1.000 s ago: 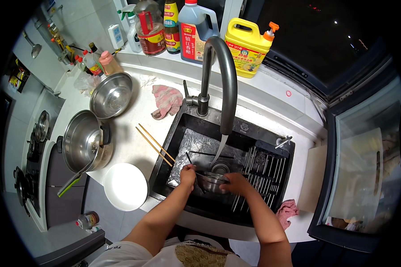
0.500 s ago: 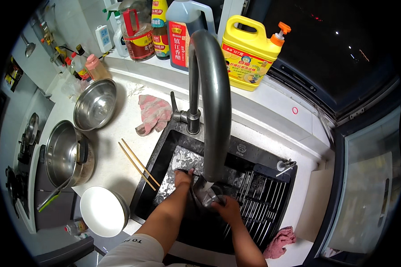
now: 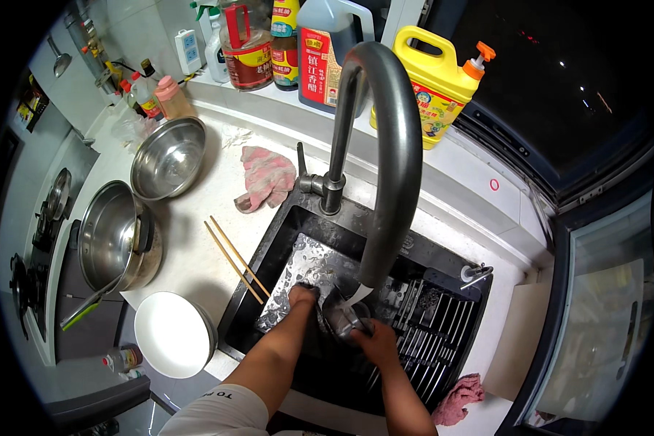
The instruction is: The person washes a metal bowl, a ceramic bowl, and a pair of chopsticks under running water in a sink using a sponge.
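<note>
Water runs from the tall dark faucet [image 3: 396, 167] into a shiny, dark-rimmed metal vessel [image 3: 344, 317] inside the black sink [image 3: 234, 320]. My right hand [image 3: 376, 343] is closed on the vessel's right side. At its left edge is my left hand [image 3: 303, 295], fingers curled and partly hidden against a dark part of it. The vessel's exact kind is unclear. Beneath and left of my left hand, a wet metal panel [image 3: 298, 261] covered in droplets lies in the sink. A pair of wooden chopsticks [image 3: 234, 260] rests by the sink's left rim.
On the left counter stand a white bowl [image 3: 173, 334], a steel pot [image 3: 109, 236] and a steel basin [image 3: 168, 158]. A pink-striped cloth [image 3: 265, 178] lies behind the sink. A slatted rack [image 3: 432, 323] fills its right side. A yellow jug [image 3: 432, 87] stands on the ledge.
The whole view has shifted, moving most things rightward. The metal vessel is tilted so more of its inside shows under the stream. My left hand's fingers are drawn in more.
</note>
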